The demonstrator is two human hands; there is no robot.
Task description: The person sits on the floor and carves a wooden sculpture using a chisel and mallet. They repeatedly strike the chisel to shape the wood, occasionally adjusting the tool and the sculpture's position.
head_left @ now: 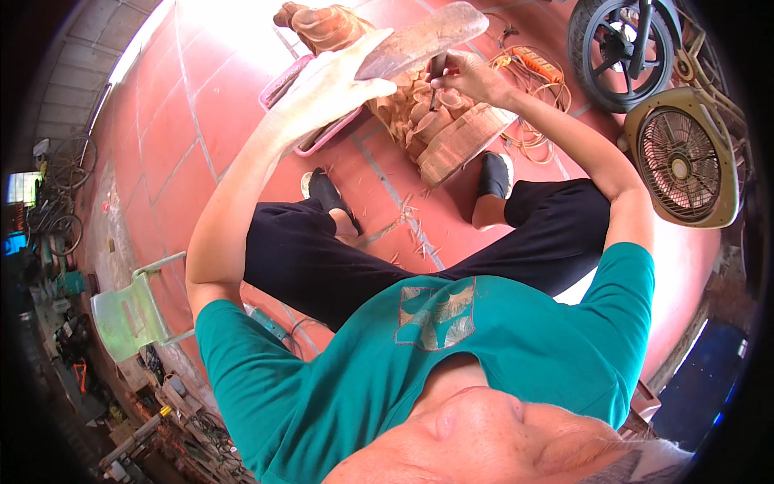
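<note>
My left hand (343, 85) is closed round one end of a worn, flat wooden mallet (427, 39), held slanting above a wood carving. In my right hand (477, 78) a dark chisel (436, 74) is pinched nearly upright, its lower end at the carving's surface. The mallet's edge hangs close to the chisel's top; whether they touch I cannot tell. The brown carving (431, 125) has deep rounded relief and a plain block-like base (466, 145) toward me. It lies on the floor between my feet, and its far part extends behind my left hand.
Wood chips (415, 222) are scattered on the red tile floor (234, 105). A pink-rimmed tray (310, 145) sits left of the carving. To the right are an orange power strip (538, 64) with tangled cord, a motorbike wheel (621, 48) and a box fan (681, 157). A green chair (129, 319) stands left.
</note>
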